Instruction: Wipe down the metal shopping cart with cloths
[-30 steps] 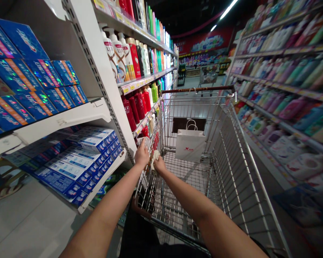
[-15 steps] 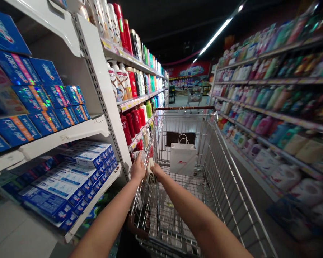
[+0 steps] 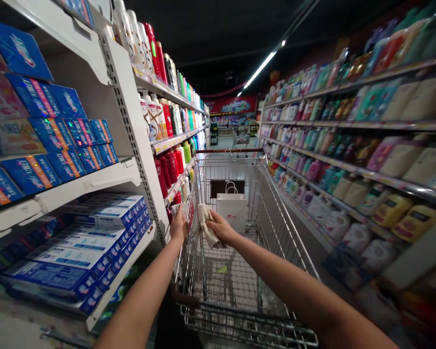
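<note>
Cloth (image 3: 208, 228), crumpled and pale, hangs lengthwise from clenched right hand (image 3: 221, 228); left hand (image 3: 178, 225) meets wire shopping cart (image 3: 274, 213) side, grip unclear.

This is a long supermarket aisle (image 3: 225, 142) with a pale floor, and all other things are placed around it. On the left side of the aisle stands a white metal shelf unit (image 3: 131, 121) with perforated uprights, and it carries blue toothpaste boxes (image 3: 72, 254) low and colourful shampoo bottles (image 3: 163, 111) higher. On the right side, long store shelves (image 3: 349, 123) are full of bottles. Above the aisle is a dark ceiling (image 3: 189, 34) with a long strip light (image 3: 260, 70). At the far end of the aisle hangs a red banner (image 3: 232, 104), and a distant shopping cart (image 3: 241, 138) stands below it.
</note>
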A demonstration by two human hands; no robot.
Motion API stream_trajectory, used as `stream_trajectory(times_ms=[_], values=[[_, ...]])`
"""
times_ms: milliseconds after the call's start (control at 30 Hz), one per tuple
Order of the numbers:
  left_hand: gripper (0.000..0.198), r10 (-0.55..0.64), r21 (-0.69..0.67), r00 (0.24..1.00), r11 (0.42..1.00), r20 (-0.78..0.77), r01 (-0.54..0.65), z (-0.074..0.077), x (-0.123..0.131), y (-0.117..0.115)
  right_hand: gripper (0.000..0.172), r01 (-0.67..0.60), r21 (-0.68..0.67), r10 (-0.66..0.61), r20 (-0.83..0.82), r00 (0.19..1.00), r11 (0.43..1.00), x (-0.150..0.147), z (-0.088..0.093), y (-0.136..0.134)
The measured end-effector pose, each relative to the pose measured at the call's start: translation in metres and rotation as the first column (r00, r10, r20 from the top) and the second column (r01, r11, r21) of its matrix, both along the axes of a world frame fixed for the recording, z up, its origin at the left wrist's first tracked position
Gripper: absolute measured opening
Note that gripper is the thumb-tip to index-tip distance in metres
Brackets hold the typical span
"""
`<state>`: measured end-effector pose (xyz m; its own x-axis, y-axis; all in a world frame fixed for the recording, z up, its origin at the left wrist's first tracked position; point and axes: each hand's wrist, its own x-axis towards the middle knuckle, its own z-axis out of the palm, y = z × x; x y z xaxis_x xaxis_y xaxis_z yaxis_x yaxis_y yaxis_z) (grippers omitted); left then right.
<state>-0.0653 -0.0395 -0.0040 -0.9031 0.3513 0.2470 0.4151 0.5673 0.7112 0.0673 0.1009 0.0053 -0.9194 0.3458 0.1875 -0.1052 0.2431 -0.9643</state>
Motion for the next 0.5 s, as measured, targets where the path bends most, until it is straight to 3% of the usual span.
stream_trajectory(times_ms=[167, 300, 500], values=[[0.062, 0.012, -0.049, 1.0, 0.999, -0.006, -0.013, 0.005, 0.005, 0.001, 0.041, -0.073, 0.331, 0.044, 0.094, 0.995, 0.941, 0.018, -0.029, 0.003], [0.063, 0.009, -0.026, 1.0, 1.0, -0.02, -0.01, 0.002, 0.006, 0.0, 0.048, -0.167, 0.566, 0.019, 0.259, 0.966, 0.807, 0.026, -0.044, 0.012], [0.063, 0.02, -0.009, 1.0, 1.0, -0.01, -0.02, 0.001, 0.004, 0.002, 0.06, -0.27, 0.655, 0.008, 0.374, 0.927, 0.706, 0.034, -0.046, 0.022]])
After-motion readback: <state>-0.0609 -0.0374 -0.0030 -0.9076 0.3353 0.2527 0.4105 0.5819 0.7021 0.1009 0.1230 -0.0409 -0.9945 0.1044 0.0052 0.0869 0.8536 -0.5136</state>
